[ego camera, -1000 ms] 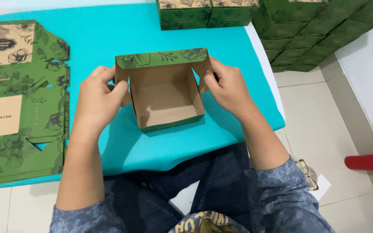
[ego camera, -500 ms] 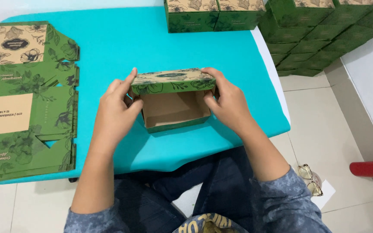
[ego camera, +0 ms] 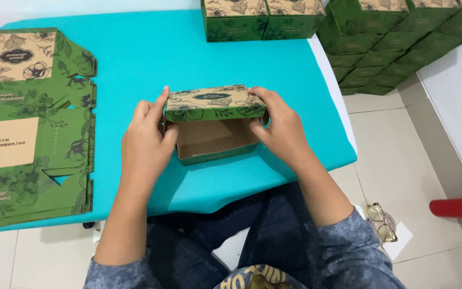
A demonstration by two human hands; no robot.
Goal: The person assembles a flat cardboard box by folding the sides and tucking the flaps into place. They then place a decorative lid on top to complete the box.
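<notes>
While the lid is half folded over, these are the points where the work looks open to trouble.

Box: a green floral carton (ego camera: pixel 213 124) sits near the front edge of the turquoise table (ego camera: pixel 151 59), brown inside showing, open toward the person.
Lid: the patterned lid panel (ego camera: pixel 213 99) leans forward over the cavity, not seated; the front is open below it.
Left hand: left hand (ego camera: pixel 146 140) is closed against the carton's left end, thumb at the wall, fingertips up at the lid's corner.
Right hand: right hand (ego camera: pixel 279 126) grips the right end likewise, fingers curled over the lid's edge.
Risk, side flaps: the hands hide both ends, so I cannot tell whether any tuck flaps sit inside. If one catches outside the wall, the lid would likely buckle or crease.
Risk, squeeze: the pressure comes from both ends; too much could bow the thin walls inward and pop the base folds.
Risk, edge: little table lies between carton and front edge; a push toward the body could slide it off into the lap.
Risk, skew: uneven pressing could close the lid crooked.
Nearby: flat unfolded blanks (ego camera: pixel 30 123) lie well apart on the left; finished boxes (ego camera: pixel 263 18) stand at the far edge, and more are stacked (ego camera: pixel 397 37) beyond the table. Spectacles (ego camera: pixel 380 222) lie on the floor by the knee.
</notes>
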